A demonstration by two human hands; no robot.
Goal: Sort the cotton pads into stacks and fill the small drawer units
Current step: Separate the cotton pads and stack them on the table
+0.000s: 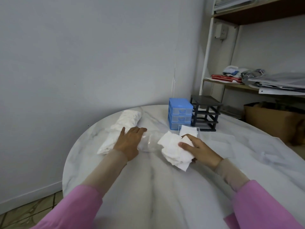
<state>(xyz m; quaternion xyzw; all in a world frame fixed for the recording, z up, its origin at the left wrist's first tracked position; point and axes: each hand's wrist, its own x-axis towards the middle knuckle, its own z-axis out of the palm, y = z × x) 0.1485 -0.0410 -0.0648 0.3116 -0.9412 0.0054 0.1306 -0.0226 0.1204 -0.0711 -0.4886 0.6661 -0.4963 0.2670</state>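
My right hand [198, 149] grips a loose bunch of white square cotton pads [173, 149] just above the marble table [165, 187]. My left hand [129, 141] lies flat, fingers straight, on a clear plastic bag [150, 142] that holds more pads [122, 128] stretching to the far left. A clear drawer [189, 130] with white pads in it stands just beyond my right hand. Behind it are a blue three-drawer unit [179, 115] and a black drawer frame [205, 112] with no drawers in it.
Other clear drawers [221, 144] lie on the table to the right of my right hand. A shelf rack [247, 80] with papers and books stands at the back right, a cardboard box [272, 119] beneath it. The wall is close behind the table.
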